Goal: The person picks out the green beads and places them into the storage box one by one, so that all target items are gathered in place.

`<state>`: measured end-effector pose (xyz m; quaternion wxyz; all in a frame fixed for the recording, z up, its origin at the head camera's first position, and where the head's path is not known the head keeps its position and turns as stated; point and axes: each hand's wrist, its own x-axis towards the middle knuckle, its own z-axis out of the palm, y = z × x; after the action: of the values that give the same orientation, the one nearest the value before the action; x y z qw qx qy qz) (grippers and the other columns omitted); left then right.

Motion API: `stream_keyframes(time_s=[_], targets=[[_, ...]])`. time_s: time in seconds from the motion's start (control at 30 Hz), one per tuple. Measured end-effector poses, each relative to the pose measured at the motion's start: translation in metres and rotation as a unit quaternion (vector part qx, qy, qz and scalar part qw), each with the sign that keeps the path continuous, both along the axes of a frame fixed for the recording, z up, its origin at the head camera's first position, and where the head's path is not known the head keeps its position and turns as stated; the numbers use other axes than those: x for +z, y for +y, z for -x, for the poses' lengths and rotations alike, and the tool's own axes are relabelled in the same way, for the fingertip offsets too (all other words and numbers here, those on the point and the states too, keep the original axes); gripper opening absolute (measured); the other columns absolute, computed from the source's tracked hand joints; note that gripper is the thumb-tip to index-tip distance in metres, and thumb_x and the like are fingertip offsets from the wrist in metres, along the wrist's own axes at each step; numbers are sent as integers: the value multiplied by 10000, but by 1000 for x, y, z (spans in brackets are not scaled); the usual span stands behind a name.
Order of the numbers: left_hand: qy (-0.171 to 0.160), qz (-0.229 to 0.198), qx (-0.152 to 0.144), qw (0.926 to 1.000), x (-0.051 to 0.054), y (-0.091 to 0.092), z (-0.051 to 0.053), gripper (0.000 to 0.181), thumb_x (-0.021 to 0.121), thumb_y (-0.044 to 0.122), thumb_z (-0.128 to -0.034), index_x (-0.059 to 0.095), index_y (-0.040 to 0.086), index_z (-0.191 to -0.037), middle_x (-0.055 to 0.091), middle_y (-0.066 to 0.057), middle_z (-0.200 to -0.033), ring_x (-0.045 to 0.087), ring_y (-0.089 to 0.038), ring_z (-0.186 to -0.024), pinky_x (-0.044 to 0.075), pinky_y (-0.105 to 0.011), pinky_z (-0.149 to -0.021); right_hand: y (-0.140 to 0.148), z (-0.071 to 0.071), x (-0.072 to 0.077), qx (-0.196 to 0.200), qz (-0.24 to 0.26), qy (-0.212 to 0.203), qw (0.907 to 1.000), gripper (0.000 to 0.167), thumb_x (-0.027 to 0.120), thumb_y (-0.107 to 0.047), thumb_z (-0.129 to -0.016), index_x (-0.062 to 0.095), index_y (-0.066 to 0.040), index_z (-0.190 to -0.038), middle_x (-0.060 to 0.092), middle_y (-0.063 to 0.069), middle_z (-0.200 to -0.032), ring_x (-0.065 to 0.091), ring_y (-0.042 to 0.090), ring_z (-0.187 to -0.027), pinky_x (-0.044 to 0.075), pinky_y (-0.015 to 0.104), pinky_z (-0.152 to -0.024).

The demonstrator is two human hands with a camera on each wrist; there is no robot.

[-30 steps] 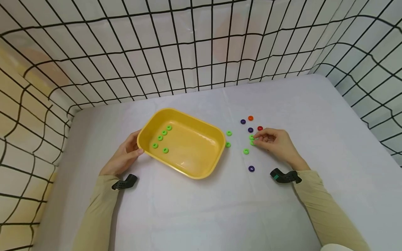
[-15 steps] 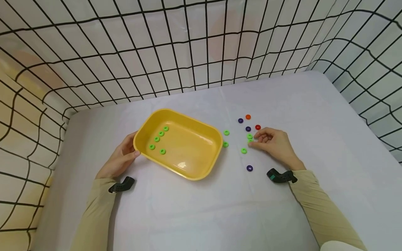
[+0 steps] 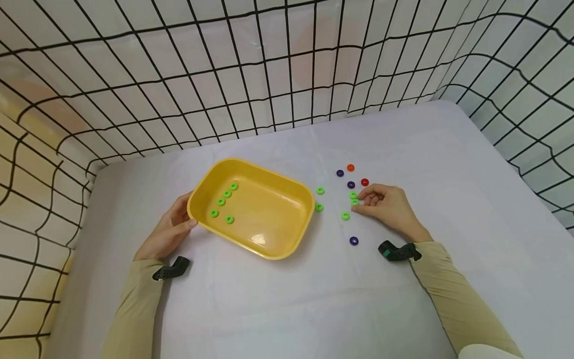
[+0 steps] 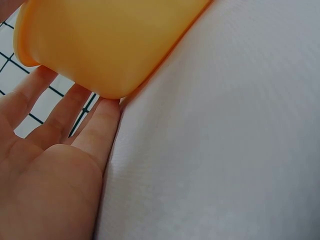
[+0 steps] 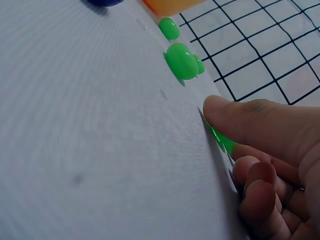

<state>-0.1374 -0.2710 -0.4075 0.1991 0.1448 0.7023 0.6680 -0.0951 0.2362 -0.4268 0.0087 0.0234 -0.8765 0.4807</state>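
Black grid (image 3: pixel 263 62), apparently wire

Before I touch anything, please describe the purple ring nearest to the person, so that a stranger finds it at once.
In the head view, find the yellow tray on the white table, then the loose rings right of it. The purple ring you want lies lowest, alone below the green rings; two other purple rings lie higher, near the orange ring and the red ring.

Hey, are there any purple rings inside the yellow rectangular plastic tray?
No, the yellow rectangular plastic tray holds only five small green rings.
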Motion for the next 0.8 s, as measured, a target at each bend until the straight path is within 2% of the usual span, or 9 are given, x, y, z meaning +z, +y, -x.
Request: stream_keyframes(time_s=[0.27,0.8], targets=[[15,-56,9,10000,1,0,-1,624,533,2,-975,297,154,-1533,363,17,-1496,441,-110,-1271,416,-153,-1040,0,1,0,-19,-69,-64,10000,248,833,-183,-794,702,-14,-920,585,74,-735,490,86,-624,394,157,-532],[20,0,5,10000,1,1,-1,625,536,11,-978,292,156,-1535,357,3,-1503,440,-119,-1270,414,-153,-1039,-1,0,0,-57,-51,-181,9998,216,800,-134,-818,698,0,-954,595,68,-756,495,91,-642,408,163,-537]])
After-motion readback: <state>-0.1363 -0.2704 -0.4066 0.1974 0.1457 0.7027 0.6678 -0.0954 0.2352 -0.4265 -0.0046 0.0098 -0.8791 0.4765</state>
